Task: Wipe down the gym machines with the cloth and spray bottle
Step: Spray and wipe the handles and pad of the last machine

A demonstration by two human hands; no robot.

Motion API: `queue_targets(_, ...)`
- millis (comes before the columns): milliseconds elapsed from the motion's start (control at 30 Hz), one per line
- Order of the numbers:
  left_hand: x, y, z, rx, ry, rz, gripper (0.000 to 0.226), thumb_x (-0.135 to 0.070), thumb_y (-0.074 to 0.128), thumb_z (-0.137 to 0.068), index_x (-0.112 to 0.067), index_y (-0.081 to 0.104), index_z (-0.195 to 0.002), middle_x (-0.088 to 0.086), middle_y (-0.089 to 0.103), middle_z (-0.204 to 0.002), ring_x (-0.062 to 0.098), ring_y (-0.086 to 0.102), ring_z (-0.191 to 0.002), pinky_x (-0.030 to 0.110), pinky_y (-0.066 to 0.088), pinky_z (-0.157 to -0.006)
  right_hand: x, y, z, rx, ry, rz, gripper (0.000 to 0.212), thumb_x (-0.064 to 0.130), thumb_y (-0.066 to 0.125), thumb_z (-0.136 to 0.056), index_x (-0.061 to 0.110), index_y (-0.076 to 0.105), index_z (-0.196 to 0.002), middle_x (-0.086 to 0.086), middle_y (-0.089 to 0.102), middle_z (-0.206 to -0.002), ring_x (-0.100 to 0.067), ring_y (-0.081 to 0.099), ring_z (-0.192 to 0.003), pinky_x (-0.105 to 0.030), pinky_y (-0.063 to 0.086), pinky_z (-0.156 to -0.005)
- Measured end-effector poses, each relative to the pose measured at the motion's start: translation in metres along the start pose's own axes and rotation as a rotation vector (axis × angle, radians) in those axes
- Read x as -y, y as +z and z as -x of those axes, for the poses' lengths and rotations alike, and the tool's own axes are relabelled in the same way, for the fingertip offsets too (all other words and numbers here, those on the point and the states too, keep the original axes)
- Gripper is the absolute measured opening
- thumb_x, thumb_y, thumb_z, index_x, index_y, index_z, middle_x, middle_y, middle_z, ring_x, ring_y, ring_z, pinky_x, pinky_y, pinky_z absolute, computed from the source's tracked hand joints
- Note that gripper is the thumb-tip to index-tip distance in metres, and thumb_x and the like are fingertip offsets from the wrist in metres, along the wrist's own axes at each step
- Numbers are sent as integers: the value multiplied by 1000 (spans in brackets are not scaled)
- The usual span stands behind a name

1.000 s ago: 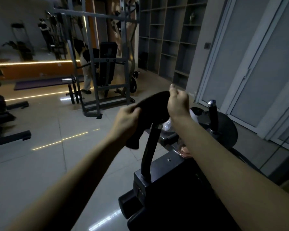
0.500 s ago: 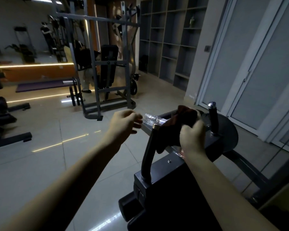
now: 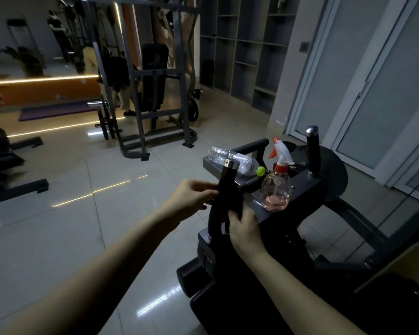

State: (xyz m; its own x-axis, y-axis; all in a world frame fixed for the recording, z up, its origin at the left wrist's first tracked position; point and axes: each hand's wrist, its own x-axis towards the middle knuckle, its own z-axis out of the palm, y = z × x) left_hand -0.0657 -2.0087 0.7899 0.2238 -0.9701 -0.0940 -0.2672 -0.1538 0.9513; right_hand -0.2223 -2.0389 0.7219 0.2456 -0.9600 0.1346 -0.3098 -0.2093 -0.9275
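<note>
Two hands meet at the near upright handle [image 3: 228, 165] of the gym machine [image 3: 306, 186], both forearms reaching in from the near edge and converging on it. The left hand [image 3: 195, 200] comes from the left with its wrist straight and its back turned up. Its fingers [image 3: 209, 191] are curled together and grip the left edge of the dark cloth [image 3: 229, 194], which is wrapped round the handle just below the chrome cap. The right hand [image 3: 246, 229] sits lower and nearer, wrist bent a little upward, its fingers [image 3: 235, 215] close together and curled round the lower part of the cloth from the right side; its thumb is hidden behind the handle. In the dim light the cloth is hard to tell from the black grip under it, though a small end hangs loose just left of the right hand. The spray bottle [image 3: 276, 189] stands upright on the machine's grey shelf, just right of the handle and apart from both hands, with pink liquid low in its clear body and its orange-and-white trigger head pointing left. A clear water bottle [image 3: 232, 159] with a green cap lies on its side on the far part of the shelf, behind the handle. A second upright handle [image 3: 313, 151] rises at the far right.
</note>
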Motion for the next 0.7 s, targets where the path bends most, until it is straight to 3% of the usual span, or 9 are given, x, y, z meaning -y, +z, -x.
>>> queue_targets(67,-1,-1,1,18,-2,0,19,-12,67,-95,-29,74,-103,8,78,-98,20,73,-90,36,53,-81,0,-20,-3,168,14,191,25,9,54,-96,15,63,-119,2,68,-101,-17,65,-102,-26,47,-81)
queue_targets(100,0,-2,1,26,-4,2,19,-12,66,-96,-25,74,-109,8,78,-100,19,73,-91,35,53,-81,7,-28,-4,174,17,200,25,9,54,-95,17,63,-117,3,68,-99,-19,65,-103,-27,48,-82)
queue_targets(200,1,-3,5,54,-11,33,24,-13,63,-98,-18,72,-120,9,78,-105,18,73,-94,31,53,-80,50,-40,-11,-52,41,-169,32,22,54,-101,12,55,-131,3,61,-116,-16,55,-114,-24,40,-92)
queue_targets(267,1,-1,8,54,-22,73,23,-13,61,-99,-18,72,-118,7,77,-104,18,72,-94,31,53,-80,73,-30,-21,-93,62,-301,43,39,46,-104,12,46,-138,0,49,-124,-16,46,-119,-26,33,-95)
queue_targets(400,-1,-1,11,58,-75,160,22,-8,54,-100,-20,73,-103,3,76,-96,17,70,-87,33,52,-83,49,16,1,-193,-197,72,45,27,44,-105,13,30,-145,-13,44,-142,-28,48,-127,-38,44,-102)
queue_targets(500,0,-1,13,64,-62,160,26,-9,51,-101,-23,72,-104,0,77,-96,15,72,-90,38,54,-92,-3,24,26,-137,-284,345,43,21,44,-102,7,32,-141,-19,48,-133,-33,52,-118,-45,49,-96)
queue_targets(600,1,-2,15,62,-59,147,25,-12,52,-101,-23,72,-111,3,77,-105,18,72,-99,40,54,-96,-35,16,54,-29,-379,743,43,19,53,-89,10,41,-130,-17,56,-117,-34,60,-101,-42,55,-82)
queue_targets(700,5,-2,17,70,-57,152,26,-13,53,-101,-24,72,-114,2,77,-109,21,71,-106,42,52,-98,-30,-4,60,127,-480,965,39,35,53,-78,19,51,-114,-8,59,-103,-29,61,-91,-39,52,-75)
